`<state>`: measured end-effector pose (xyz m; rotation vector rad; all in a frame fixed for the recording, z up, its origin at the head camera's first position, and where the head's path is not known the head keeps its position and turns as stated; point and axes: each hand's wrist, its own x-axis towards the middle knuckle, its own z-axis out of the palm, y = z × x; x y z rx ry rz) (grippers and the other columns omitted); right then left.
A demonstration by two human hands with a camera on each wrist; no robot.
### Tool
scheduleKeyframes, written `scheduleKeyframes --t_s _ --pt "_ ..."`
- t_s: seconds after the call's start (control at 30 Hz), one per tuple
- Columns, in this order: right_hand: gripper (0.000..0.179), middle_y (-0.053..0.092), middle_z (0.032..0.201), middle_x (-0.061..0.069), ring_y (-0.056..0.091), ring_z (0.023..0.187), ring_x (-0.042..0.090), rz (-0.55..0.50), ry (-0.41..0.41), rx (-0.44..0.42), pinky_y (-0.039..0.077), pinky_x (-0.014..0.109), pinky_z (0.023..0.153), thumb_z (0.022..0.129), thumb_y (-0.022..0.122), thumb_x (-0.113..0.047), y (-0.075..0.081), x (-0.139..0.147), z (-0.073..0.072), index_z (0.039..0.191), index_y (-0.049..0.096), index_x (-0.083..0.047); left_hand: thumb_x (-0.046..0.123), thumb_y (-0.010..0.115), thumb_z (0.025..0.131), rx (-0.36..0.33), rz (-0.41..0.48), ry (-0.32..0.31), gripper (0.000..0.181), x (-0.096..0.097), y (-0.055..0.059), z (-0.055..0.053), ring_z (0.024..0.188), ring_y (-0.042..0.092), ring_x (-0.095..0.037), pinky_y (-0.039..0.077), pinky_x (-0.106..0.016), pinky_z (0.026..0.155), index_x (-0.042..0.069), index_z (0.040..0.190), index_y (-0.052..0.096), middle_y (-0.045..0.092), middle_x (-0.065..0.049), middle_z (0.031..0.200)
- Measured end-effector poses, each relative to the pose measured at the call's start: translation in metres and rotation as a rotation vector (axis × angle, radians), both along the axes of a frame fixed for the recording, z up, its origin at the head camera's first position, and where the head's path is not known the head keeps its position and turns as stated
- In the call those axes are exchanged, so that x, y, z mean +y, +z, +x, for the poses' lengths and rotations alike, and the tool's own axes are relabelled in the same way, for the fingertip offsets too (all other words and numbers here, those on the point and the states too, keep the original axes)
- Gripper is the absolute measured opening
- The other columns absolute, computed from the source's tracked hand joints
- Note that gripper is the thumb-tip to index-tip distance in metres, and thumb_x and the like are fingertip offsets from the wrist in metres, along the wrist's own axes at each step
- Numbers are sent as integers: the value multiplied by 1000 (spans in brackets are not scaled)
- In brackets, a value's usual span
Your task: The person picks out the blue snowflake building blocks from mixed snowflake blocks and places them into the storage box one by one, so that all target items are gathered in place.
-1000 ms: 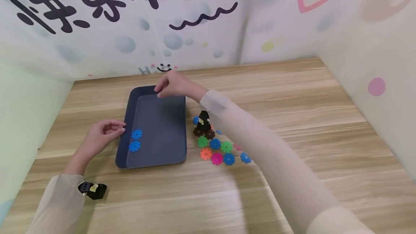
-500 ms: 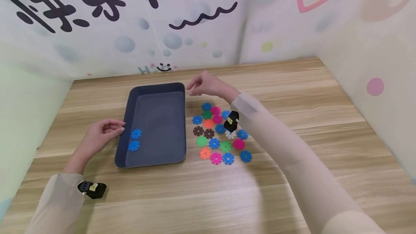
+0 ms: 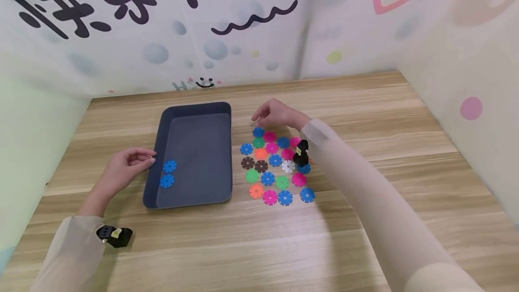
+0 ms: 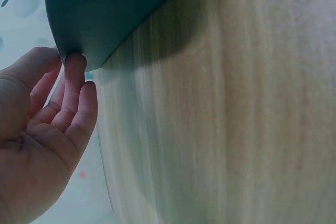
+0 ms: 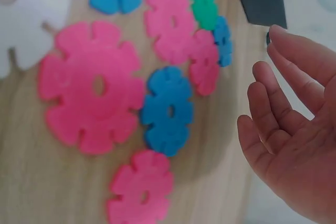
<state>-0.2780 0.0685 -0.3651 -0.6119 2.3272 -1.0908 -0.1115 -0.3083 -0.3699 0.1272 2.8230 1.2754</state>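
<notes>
My left hand (image 3: 123, 170) pinches the left rim of a dark grey tray (image 3: 200, 152); in the left wrist view its thumb and fingers meet at the tray's wall (image 4: 110, 14). Two blue notched discs (image 3: 170, 166) lie inside the tray near that rim. My right hand (image 3: 279, 114) hovers just beyond the far edge of a cluster of coloured discs, nearest to a blue disc (image 3: 258, 132). Its fingers are loosely bent and nothing is between them in the right wrist view, where a pink disc (image 5: 94, 87) and a white disc (image 5: 26, 19) lie below.
Several flower-edged discs, such as an orange disc (image 3: 256, 191), a brown disc (image 3: 248, 163) and a green disc (image 3: 281, 183), lie flat right of the tray. Patterned walls (image 3: 259, 48) close off the back and sides of the wooden table (image 3: 202, 251).
My right hand has moved right from over the tray's far end, past its right rim, and down toward the loose discs. The left hand has stayed at the tray's left rim.
</notes>
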Motion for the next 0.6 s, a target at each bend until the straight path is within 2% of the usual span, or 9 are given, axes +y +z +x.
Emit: scheduleKeyframes --t_s 0.2,0.37,0.6 --pt "25 60 89 9 48 77 19 2 33 -29 45 25 69 84 67 -7 -10 5 -2 108 65 -3 15 60 90 7 5 -2 28 1 1 -1 71 59 0 50 -19 61 -7 108 60 65 0 88" --pt "29 58 92 8 45 81 19 15 61 -29 43 26 71 82 69 -8 -15 7 -2 110 65 -4 14 59 90 4 11 -9 27 1 0 -2 71 59 0 50 -20 61 -7 107 60 65 0 88" --pt "28 57 90 8 45 81 19 14 53 -24 43 24 70 81 69 -5 -19 5 -1 109 65 -3 14 59 91 2 10 -6 27 0 0 -1 71 59 0 50 -19 62 -7 108 60 64 -4 90"
